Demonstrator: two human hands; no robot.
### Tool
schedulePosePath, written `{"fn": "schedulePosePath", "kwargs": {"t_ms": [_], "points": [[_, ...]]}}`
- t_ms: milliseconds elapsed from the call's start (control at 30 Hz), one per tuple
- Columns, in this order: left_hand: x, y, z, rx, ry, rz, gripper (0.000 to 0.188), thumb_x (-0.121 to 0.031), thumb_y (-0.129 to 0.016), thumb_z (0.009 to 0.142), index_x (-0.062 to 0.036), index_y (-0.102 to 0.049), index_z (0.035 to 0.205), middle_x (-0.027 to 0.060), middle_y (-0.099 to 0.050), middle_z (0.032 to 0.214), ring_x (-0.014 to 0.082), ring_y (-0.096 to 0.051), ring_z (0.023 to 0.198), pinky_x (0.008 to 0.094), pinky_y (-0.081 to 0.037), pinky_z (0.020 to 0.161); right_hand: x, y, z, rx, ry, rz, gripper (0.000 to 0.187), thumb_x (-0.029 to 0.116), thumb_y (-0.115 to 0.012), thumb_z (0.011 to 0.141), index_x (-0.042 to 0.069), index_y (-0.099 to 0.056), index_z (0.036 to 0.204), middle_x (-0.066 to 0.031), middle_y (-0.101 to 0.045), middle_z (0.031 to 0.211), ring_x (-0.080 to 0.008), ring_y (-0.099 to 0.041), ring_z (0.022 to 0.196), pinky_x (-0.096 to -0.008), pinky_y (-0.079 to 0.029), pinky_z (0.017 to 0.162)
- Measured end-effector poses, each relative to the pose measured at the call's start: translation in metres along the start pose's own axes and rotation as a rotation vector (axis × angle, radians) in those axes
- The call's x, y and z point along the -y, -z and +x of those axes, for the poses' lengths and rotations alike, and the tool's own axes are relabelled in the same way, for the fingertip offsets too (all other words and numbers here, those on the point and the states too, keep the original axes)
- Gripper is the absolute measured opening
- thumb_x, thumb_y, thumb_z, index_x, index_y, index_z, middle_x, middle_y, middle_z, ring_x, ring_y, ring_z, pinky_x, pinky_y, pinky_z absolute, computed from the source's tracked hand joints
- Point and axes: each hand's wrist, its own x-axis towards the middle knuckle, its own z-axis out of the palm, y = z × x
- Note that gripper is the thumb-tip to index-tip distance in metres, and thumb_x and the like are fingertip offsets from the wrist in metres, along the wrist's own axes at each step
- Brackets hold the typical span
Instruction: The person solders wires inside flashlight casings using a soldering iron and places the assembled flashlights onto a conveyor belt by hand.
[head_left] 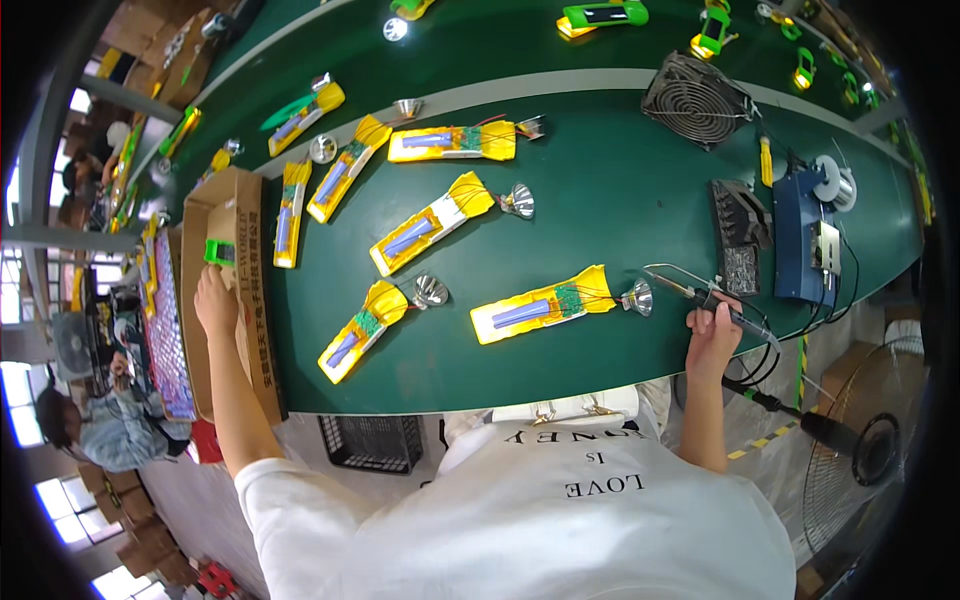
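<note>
My left hand reaches into a long cardboard box at the left, its fingers closed on the lower end of a green plastic piece with a dark window. In my right hand is a soldering iron, its thin tip and curved wire guide pointing left. Nearest the tip lies a yellow lamp housing with a blue battery and green circuit board, wired to a silver reflector. Another open yellow housing lies to its left with its own reflector.
More yellow housings lie across the green bench. At the right stand a blue soldering unit, a solder spool, a black iron holder and a square fan. Beyond a pale rail, green lamps sit on a conveyor.
</note>
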Motion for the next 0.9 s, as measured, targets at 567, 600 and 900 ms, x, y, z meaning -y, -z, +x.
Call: {"fn": "schedulePosePath", "kwargs": {"t_ms": [567, 600, 900], "points": [[-0.058, 0.098, 0.010, -0.224, -0.061, -0.089, 0.009, -0.010, -0.048, 0.081, -0.0020, -0.052, 0.083, 0.0157, -0.053, 0.082, 0.0317, -0.054, 0.073, 0.0389, -0.043, 0.061, 0.000, 0.005, 0.000, 0.025, -0.026, 0.175, 0.016, 0.013, -0.046, 0.087, 0.001, -0.048, 0.097, 0.0009, -0.042, 0.063, -0.0066, -0.039, 0.056, -0.0269, -0.038, 0.056], [-0.082, 0.128, 0.002, -0.302, -0.096, -0.234, 0.007, -0.007, -0.049, 0.080, -0.0016, -0.052, 0.085, 0.0151, -0.052, 0.081, 0.0310, -0.053, 0.071, 0.0377, -0.042, 0.061, 0.000, 0.005, 0.000, 0.017, -0.034, 0.167, 0.016, 0.013, -0.046, 0.087, 0.001, -0.048, 0.097, 0.0009, -0.042, 0.063, -0.0066, -0.039, 0.056, -0.0269, -0.038, 0.056], [-0.321, 0.192, -0.068, -0.018, -0.540, -0.946, 0.013, -0.003, -0.066, 0.066, -0.0058, -0.058, 0.076, 0.0075, -0.056, 0.074, 0.0245, -0.056, 0.068, 0.0319, -0.045, 0.058, 0.006, 0.003, 0.003, 0.027, -0.019, 0.277, 0.018, 0.016, -0.046, 0.087, 0.001, -0.049, 0.097, -0.0013, -0.044, 0.064, -0.0090, -0.039, 0.056, -0.0278, -0.037, 0.057]]}}
